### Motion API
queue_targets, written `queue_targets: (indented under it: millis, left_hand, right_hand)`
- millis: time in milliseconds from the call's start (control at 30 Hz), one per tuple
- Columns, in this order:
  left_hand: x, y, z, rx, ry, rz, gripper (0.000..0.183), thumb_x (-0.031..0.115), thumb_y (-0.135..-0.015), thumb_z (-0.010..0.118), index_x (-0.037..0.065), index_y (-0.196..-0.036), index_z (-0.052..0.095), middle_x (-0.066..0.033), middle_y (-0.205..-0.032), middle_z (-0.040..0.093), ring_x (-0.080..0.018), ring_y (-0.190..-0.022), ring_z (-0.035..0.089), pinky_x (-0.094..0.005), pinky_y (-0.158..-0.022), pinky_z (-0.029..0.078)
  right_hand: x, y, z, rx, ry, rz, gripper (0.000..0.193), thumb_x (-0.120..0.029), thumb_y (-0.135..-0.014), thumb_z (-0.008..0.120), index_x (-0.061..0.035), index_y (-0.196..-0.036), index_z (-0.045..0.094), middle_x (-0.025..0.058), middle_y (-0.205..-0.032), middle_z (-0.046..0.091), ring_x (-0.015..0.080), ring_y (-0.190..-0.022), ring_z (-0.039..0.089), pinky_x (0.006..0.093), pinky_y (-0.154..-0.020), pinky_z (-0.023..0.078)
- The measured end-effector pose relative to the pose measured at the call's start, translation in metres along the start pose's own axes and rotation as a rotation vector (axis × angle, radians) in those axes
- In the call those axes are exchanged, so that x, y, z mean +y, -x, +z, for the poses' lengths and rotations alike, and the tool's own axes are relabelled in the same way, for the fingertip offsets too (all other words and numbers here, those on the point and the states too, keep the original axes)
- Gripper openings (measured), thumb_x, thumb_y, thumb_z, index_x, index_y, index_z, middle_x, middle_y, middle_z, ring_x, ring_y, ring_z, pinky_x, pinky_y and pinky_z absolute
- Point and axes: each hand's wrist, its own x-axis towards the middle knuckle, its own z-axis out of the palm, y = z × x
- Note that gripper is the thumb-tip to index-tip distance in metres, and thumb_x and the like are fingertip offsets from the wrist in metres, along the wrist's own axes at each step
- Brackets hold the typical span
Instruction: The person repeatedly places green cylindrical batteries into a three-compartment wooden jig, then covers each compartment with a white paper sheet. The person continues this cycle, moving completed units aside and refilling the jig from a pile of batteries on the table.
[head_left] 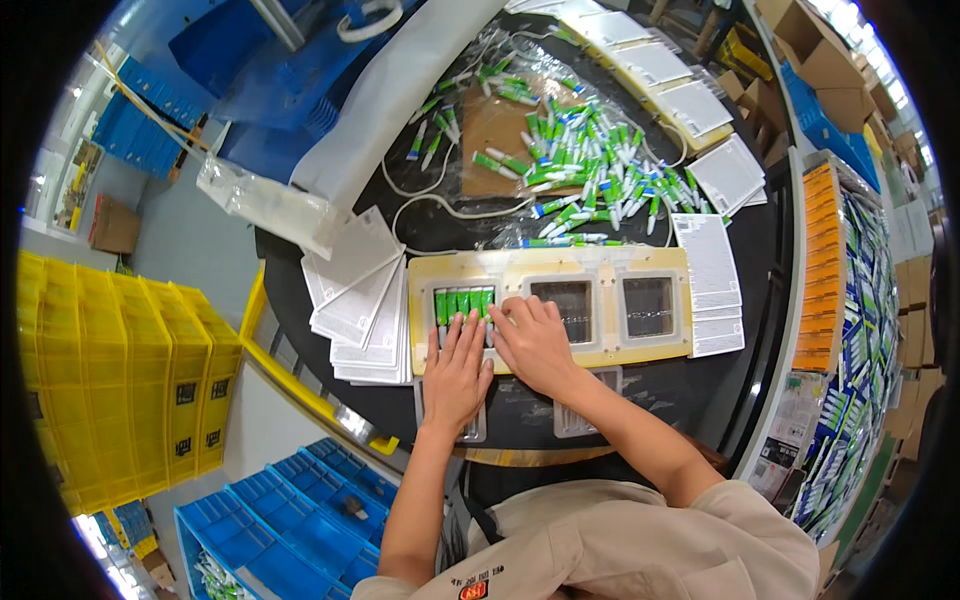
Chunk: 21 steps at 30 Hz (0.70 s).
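Observation:
A yellow-edged frame (640, 352) with three windows lies in front of me. Its left window holds a row of small green tubes with white caps (465, 302). My left hand (458, 378) lies over the near end of these tubes, its fingers stretched out flat. Against the row's right end rest the fingertips of my right hand (535, 345), with its fingers bent and apart over the bar beside the middle window. Neither hand shows anything gripped. Part of the tubes is hidden under the fingers. Clear plastic trays (590, 425) stick out from under the frame's near edge.
A loose heap of green-and-white tubes (600, 165) lies beyond the frame. White printed cards are fanned on the left (362, 290) and right (712, 268). Yellow crates (120, 370) and blue crates (300, 510) stand at the left; a tube-filled orange bin (818, 270) at right.

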Motion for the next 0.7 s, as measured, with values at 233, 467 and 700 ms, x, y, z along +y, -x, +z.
queue_targets:
  millis: [233,467,700]
  left_hand:
    - [-0.003,-0.070,-0.022,0.188,0.091,0.060,0.045,0.015,-0.094,0.064,0.004,-0.137,0.057,-0.0132,-0.145,0.056,-0.0308,-0.134,0.053,-0.0538,-0.117,0.034]
    - [-0.067,-0.284,0.022,0.030,-0.317,0.379,0.024,0.004,-0.085,0.059,0.004,-0.108,0.065,-0.0100,-0.110,0.065,-0.0291,-0.105,0.063,-0.0393,-0.084,0.055]
    - [-0.057,-0.272,-0.003,0.144,-0.124,0.437,0.016,0.004,-0.083,0.067,0.006,-0.098,0.065,-0.0075,-0.097,0.066,-0.0277,-0.096,0.065,-0.0373,-0.078,0.055]
  right_hand:
    - [0.126,-0.080,-0.047,0.234,0.179,0.118,0.012,-0.005,-0.080,0.066,-0.0037,-0.091,0.071,0.0115,-0.095,0.066,0.0307,-0.094,0.062,0.0417,-0.081,0.054]
    - [0.191,-0.108,-0.025,-0.143,0.228,0.011,0.009,-0.008,-0.081,0.070,-0.0065,-0.089,0.069,0.0091,-0.093,0.064,0.0298,-0.098,0.062,0.0429,-0.080,0.052]
    - [0.069,-0.005,-0.090,0.293,-0.061,-0.067,0.023,0.002,-0.075,0.077,-0.0019,-0.097,0.073,0.0106,-0.088,0.065,0.0269,-0.073,0.064,0.0366,-0.062,0.054]
